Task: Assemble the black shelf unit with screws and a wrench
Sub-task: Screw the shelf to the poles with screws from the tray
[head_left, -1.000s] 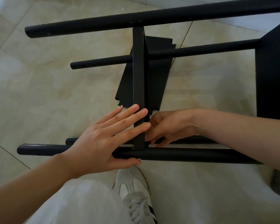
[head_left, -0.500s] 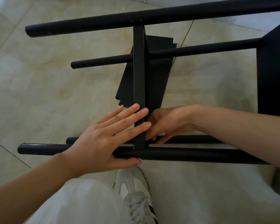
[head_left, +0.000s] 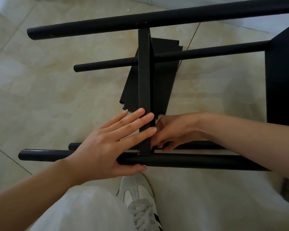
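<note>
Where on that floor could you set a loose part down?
Bare tile lies left of the upright black panel, between the top tube and the near tube. Around both hands it is crowded.

Right hand's fingertips point(head_left: 158, 144) hidden — behind shelf panel point(head_left: 144, 90).

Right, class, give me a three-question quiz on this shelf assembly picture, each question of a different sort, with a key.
1. True or false: the left hand lies with straight fingers across the upright black panel.
2. Where is the right hand working? A) on the top tube B) just right of the panel, near the lower tubes C) on the shoe
3. Fill in: under the frame, a loose black ___ lies flat on the tiled floor.

Key: 1 true; 2 B; 3 shelf panel. No wrench or screw is visible; what the right hand's fingers hold, if anything, is hidden.
</note>
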